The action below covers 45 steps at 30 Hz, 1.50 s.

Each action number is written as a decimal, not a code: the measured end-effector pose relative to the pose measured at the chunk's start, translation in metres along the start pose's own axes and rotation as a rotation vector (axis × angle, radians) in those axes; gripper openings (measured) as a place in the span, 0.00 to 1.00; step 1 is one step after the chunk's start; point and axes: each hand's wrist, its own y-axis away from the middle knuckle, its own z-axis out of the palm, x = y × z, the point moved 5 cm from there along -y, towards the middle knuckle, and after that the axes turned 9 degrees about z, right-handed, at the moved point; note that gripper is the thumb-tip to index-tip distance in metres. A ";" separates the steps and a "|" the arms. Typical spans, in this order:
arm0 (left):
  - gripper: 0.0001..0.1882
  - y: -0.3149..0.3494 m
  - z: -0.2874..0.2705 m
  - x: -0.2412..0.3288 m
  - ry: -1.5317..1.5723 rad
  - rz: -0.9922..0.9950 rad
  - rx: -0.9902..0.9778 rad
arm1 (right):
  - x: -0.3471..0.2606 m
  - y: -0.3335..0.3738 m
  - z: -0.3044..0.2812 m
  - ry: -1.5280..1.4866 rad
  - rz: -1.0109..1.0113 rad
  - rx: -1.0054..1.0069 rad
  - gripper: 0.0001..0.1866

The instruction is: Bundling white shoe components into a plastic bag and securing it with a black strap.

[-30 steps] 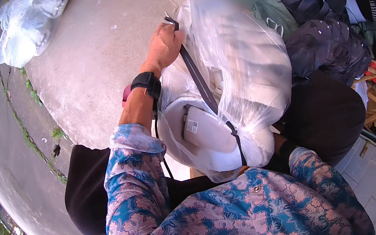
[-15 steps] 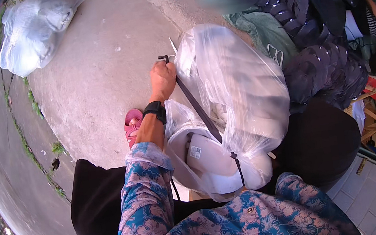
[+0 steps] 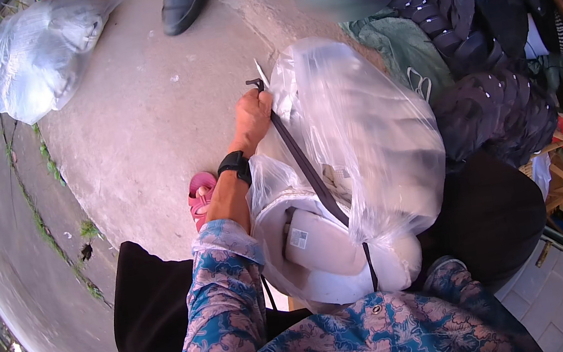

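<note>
Strap (image 3: 307, 167), dark and taut, is gripped in my left hand (image 3: 255, 113) and crosses a translucent plastic bag (image 3: 377, 130) of pale pieces (image 3: 325, 240) between black-clad knees (image 3: 496, 209), toward the concrete floor's (image 3: 138, 131) near edge; I cannot tell my hidden right hand's state.

Translucent bag (image 3: 372, 131) full of pale pieces (image 3: 327, 241), dark strap (image 3: 308, 172) diagonal along its left side
</note>
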 end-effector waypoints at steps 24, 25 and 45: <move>0.23 -0.008 -0.004 -0.008 0.563 -0.238 -0.155 | -0.048 -0.015 -0.052 -0.162 -0.173 0.120 0.22; 0.23 -0.007 -0.010 -0.002 0.556 -0.235 -0.156 | -0.051 -0.014 -0.053 -0.175 -0.188 0.122 0.22; 0.16 0.104 -0.156 0.185 0.748 0.151 0.048 | -0.095 0.105 -0.049 -0.424 -0.648 0.222 0.25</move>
